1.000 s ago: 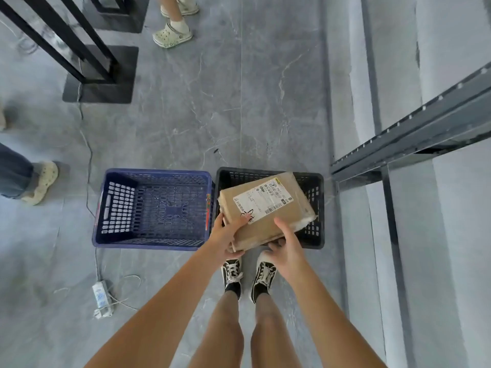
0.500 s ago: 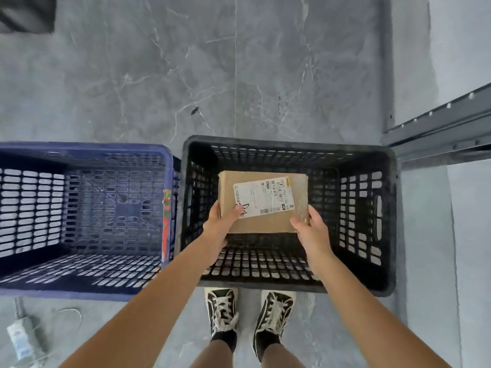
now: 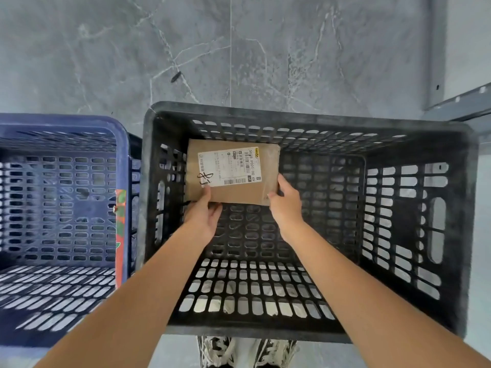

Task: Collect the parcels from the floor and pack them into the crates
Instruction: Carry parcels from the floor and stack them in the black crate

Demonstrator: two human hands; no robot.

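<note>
Centre of frame, inside the black crate (image 3: 305,120): brown parcel (image 3: 265,187) held low in the far-left corner, label (image 3: 229,167) facing up, its left edge close against the crate's left wall. Cannot tell whether it already rests on the crate floor or hangs just above it.

Step in hand, as judged: placing a collected parcel into the crate, the set-down nearly done. Next move likely calls for letting the near edge down flat, sliding the fingers out from beneath and lifting both hands clear of the walls. Tucked tight in the corner, it would leave the rest of the crate floor for more parcels.

Left hand (image 3: 203,215): reaching down from lower left of frame, thumb on top of the parcel's near-left corner by the handwritten mark, fingers apparently beneath; a pinch on the corner.

Right hand (image 3: 285,205): coming in from lower right, fingers curled round the near-right corner, thumb along the right edge. Both forearms extended, roughly symmetrical, converging on the parcel's near edge.

Left of frame: blue crate (image 3: 66,123) standing just beside the black one, no parcels visible in it. Grey marbled floor (image 3: 239,49) beyond both. Shoes (image 3: 249,351) at bottom edge.
</note>
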